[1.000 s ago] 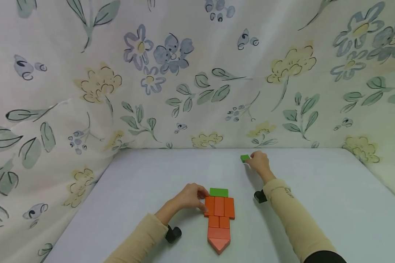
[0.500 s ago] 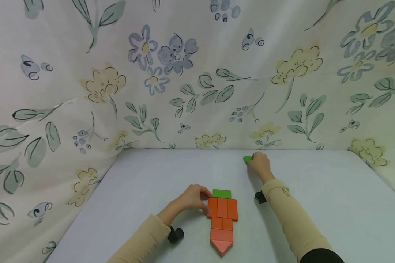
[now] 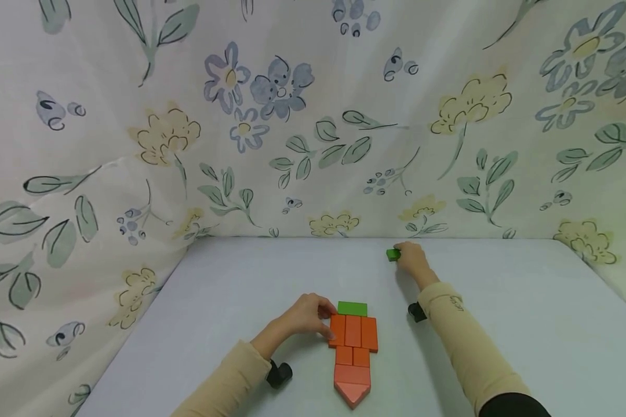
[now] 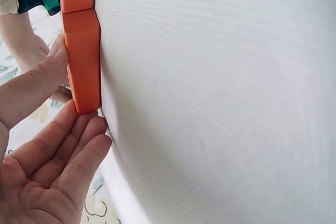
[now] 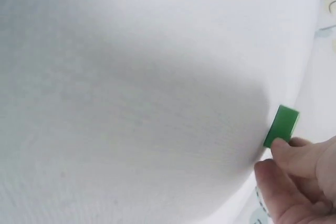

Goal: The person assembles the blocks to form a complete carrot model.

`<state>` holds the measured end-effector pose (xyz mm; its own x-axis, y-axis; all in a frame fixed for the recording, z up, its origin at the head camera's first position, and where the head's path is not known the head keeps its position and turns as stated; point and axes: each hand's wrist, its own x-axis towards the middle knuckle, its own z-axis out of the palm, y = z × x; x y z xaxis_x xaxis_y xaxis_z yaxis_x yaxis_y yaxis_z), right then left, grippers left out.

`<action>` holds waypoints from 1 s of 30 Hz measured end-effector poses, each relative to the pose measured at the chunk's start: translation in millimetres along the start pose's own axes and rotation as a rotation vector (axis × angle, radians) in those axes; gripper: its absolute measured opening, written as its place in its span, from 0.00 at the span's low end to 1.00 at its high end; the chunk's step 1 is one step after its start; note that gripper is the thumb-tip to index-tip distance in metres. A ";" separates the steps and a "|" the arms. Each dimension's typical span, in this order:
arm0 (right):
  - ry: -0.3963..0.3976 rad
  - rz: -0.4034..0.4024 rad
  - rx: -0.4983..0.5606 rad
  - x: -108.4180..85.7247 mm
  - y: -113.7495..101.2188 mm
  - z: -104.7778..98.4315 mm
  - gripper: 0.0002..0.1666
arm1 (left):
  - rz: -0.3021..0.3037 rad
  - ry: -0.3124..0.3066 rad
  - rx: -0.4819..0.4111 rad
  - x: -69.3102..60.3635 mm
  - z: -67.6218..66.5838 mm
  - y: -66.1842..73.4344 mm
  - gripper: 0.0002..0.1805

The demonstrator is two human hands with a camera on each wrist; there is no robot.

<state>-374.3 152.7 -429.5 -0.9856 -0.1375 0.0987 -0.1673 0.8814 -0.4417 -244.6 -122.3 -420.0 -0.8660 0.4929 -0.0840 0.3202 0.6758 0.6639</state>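
My left hand (image 3: 306, 315) pinches the leftmost upright orange block (image 3: 337, 330) of a flat arrangement, its thumb near the block's lower part and fingertips at the top. In the left wrist view the thumb lies along that orange block (image 4: 84, 66) and the fingertips meet its end. At the table's far side my right hand (image 3: 412, 262) holds a small green block (image 3: 392, 255). The right wrist view shows the thumb on this green block (image 5: 282, 124), with other fingers partly hidden behind. Another green block (image 3: 352, 308) lies above the orange row.
Below the orange row come two small orange blocks (image 3: 352, 356), then a coral block (image 3: 352, 374) and a coral triangle (image 3: 352, 394) pointing toward me. All lie on a white table (image 3: 229, 278). A floral cloth (image 3: 302, 116) hangs behind and to the left.
The right hand has shifted slightly at the far side, and the small green block shows a turned, darker face. The left hand stays at the orange block. The head view has shifted a little.
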 end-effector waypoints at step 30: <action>-0.247 -0.416 0.225 -21.2 -21.3 7.4 0.17 | -0.005 -0.012 -0.026 -0.9 0.5 0.2 0.22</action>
<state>-350.1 133.5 -428.8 -0.8067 -0.5815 0.1052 -0.5203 0.6146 -0.5929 -243.6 -122.4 -420.1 -0.8626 0.4966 -0.0964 0.3057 0.6636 0.6828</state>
